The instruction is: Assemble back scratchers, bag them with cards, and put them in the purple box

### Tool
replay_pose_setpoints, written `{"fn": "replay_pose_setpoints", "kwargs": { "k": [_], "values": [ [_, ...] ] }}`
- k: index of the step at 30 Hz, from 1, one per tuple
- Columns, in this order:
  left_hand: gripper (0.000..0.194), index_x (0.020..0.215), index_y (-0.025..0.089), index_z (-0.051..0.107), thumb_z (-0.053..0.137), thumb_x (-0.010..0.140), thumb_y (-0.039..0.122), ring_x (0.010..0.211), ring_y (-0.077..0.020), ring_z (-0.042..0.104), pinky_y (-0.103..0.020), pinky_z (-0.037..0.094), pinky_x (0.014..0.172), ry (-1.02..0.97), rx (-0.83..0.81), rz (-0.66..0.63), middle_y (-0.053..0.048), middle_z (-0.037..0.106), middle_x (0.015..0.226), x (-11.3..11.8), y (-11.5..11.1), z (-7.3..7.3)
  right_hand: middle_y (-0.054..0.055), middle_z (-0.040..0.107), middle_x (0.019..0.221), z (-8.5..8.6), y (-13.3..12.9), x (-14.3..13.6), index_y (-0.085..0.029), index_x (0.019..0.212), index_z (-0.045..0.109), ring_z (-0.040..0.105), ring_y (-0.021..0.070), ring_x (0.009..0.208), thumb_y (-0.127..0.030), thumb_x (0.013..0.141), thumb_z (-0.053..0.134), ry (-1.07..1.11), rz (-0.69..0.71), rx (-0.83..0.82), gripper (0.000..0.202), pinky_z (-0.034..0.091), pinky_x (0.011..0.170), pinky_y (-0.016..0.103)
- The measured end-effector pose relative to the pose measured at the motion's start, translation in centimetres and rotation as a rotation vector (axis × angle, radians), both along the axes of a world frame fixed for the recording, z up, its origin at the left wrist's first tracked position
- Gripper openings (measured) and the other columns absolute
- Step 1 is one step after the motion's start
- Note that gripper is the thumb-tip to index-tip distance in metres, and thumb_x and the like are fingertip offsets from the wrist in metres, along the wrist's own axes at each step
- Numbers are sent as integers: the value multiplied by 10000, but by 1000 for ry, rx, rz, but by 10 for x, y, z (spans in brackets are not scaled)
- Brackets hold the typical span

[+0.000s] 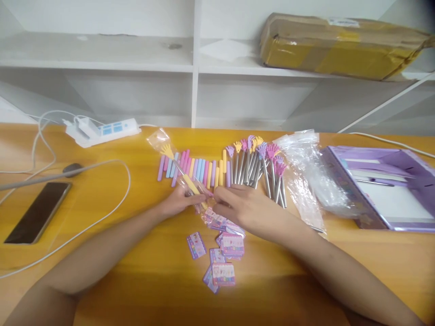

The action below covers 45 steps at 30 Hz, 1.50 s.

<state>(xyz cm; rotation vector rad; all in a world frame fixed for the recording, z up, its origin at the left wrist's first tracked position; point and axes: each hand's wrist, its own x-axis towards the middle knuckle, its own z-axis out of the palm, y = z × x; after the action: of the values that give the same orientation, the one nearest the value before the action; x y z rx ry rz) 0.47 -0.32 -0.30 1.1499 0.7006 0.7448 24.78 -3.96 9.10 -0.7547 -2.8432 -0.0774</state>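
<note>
Left hand [178, 201] is pinching a yellow hand-shaped back scratcher with silver metal shaft and yellow handle [191, 184], thumb lying across the handle, other fingers mostly hidden. Scratcher is slanting above the wooden table [136, 271], inside a clear thin plastic sleeve [157, 138], yellow head pointing up-left. Right hand [243, 206] is curling its fingers by the sleeve's lower end; can't tell exactly what the fingertips are pinching. Purple-and-pink printed cards [233, 244] are lying just below, pastel stick-shaped pieces [202, 171] lining up behind. Doing this well likely means keeping the left grip light but steady, holding the shaft straight, and handling the film gently so it isn't creasing or tearing.
</note>
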Motion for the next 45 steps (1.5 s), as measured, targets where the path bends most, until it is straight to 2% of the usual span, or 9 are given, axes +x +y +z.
{"fn": "replay_pose_setpoints", "kwargs": {
  "k": [5, 9, 13, 21, 25, 29, 33, 40, 45],
  "values": [
    [354, 886, 146, 715, 872, 856, 462, 691, -137, 657, -229, 531, 645, -158, -90, 74, -40, 701, 794, 3, 2, 4, 64, 646, 998, 1, 0, 0, -155, 876, 667, 526, 144, 772, -65, 1059, 474, -10, 54, 52, 280, 407, 702, 349],
    [335, 930, 146, 731, 857, 879, 451, 699, -130, 646, -224, 515, 650, -81, -41, 72, -30, 686, 806, 2, 2, 1, 67, 677, 1066, 1, 0, 0, -162, 985, 682, 565, 145, 805, -66, 1061, 472, 12, 89, 7, 243, 433, 719, 336],
    [374, 958, 153, 733, 858, 864, 493, 710, -138, 648, -228, 499, 633, -42, 2, 85, -42, 708, 865, 1, 3, -4, 74, 695, 1082, -6, -1, -1, -156, 1057, 664, 597, 151, 823, -127, 1089, 463, 82, 32, -56, 206, 455, 726, 325],
    [375, 976, 174, 724, 857, 863, 506, 679, -147, 656, -264, 506, 670, -62, 31, 74, -30, 712, 813, 2, 4, -3, 42, 679, 951, -14, 2, -4, -162, 1007, 602, 589, 123, 744, -288, 1129, 448, 189, -105, -320, 234, 398, 668, 298],
    [386, 999, 174, 722, 860, 862, 507, 711, -142, 662, -253, 504, 653, -104, 26, 49, -38, 710, 872, 3, 2, -3, 23, 692, 966, -15, 4, -4, -183, 1049, 616, 610, 109, 761, -310, 1099, 526, 273, -149, -485, 164, 421, 697, 284],
    [467, 1026, 178, 674, 903, 806, 520, 706, -139, 670, -242, 516, 646, -91, 29, 17, -19, 703, 867, 2, 3, -6, 22, 712, 1030, -18, 5, -5, -205, 1081, 641, 644, 110, 828, -346, 1090, 566, 336, -181, -571, 160, 435, 710, 273],
    [537, 1098, 194, 597, 905, 797, 515, 595, -132, 646, -247, 515, 582, -70, 25, -76, 18, 678, 787, -1, 4, -8, 20, 691, 987, -20, 7, -8, -201, 1046, 649, 629, 115, 848, -354, 1074, 601, 405, -211, -570, 163, 449, 741, 271],
    [594, 1067, 186, 617, 1009, 654, 353, 863, -159, 660, -260, 534, 743, 10, 132, -74, 1, 641, 963, 0, 3, -4, 11, 607, 858, -28, 10, -10, -187, 975, 642, 542, 106, 712, -281, 1052, 616, 496, -262, -523, 124, 416, 674, 274],
    [621, 1088, 190, 601, 1009, 660, 379, 872, -162, 657, -271, 529, 764, -8, 100, -89, 2, 631, 962, 0, 3, -6, 22, 600, 882, -35, 9, -12, -182, 991, 637, 537, 110, 726, -245, 1059, 593, 521, -250, -442, 103, 423, 672, 270]
  ]
}}
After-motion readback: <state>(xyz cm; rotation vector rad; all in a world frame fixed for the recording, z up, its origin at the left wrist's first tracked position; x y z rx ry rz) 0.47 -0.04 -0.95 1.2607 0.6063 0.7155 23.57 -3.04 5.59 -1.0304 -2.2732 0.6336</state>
